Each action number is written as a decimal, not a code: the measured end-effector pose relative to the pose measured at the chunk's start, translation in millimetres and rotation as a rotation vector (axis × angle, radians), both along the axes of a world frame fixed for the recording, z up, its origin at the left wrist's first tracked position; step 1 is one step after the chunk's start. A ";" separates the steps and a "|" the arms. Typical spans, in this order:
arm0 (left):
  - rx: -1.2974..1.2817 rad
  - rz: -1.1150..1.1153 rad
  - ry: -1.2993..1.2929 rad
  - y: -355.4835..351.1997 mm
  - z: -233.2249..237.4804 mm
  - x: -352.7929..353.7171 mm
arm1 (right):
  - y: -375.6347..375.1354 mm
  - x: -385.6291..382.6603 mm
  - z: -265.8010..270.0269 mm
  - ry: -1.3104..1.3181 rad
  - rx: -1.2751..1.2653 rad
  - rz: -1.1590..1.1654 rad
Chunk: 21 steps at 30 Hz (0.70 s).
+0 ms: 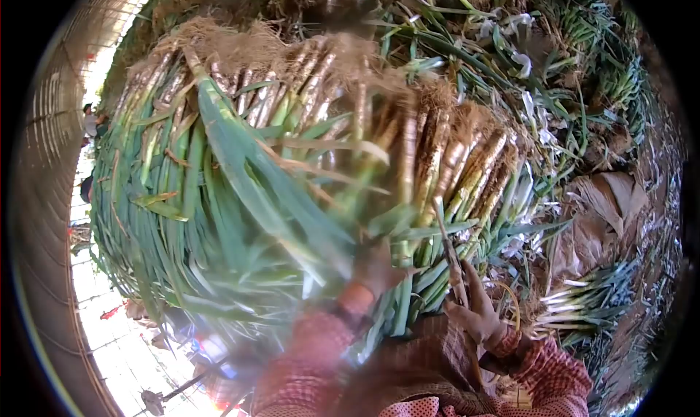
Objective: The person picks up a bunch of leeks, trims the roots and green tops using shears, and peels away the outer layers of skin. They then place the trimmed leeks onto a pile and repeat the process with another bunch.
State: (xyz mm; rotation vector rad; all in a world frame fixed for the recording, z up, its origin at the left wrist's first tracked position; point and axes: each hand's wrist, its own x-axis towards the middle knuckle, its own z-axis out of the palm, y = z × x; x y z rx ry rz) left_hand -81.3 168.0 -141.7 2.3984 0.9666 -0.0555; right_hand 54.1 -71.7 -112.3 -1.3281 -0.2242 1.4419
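A large heap of leeks (200, 176) lies before me, brown roots at the top and long green leaves hanging toward me. One broad-leaved leek (244, 151) lies slantwise across the others. My left hand (373, 264) reaches in among the leaves at the heap's front, its thumb toward the right; motion blur hides what its fingers do. My right hand (477, 311), right of the left one, is closed around a narrow, dark knife-like tool (450, 253) that points up toward the leek stems. Much of the middle of the heap is smeared by motion.
A small bunch of leeks with clean white stems (561, 304) lies on the ground at the right. Crumpled brown sheeting (605, 205) is behind it. More leeks (605, 45) are piled at the back right. A curved corrugated wall (51, 162) stands on the left.
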 end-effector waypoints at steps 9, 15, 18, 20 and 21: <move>0.756 0.502 0.331 198.0 120.4 7.5 | 4.4 -2.2 20.8 0.010 0.066 -0.007; 0.265 0.605 -0.137 214.3 100.7 -127.8 | 1.3 -8.9 -3.1 -0.217 0.052 0.055; 0.205 0.552 0.047 124.0 129.1 -148.9 | 1.0 -3.5 -1.4 -0.184 0.011 0.102; 0.116 0.280 0.010 66.9 110.0 -210.5 | -4.0 -5.2 -8.2 -0.161 -0.028 0.111; -0.004 0.348 0.137 26.3 105.5 -229.3 | -4.3 -3.0 -10.5 -0.157 -0.042 0.118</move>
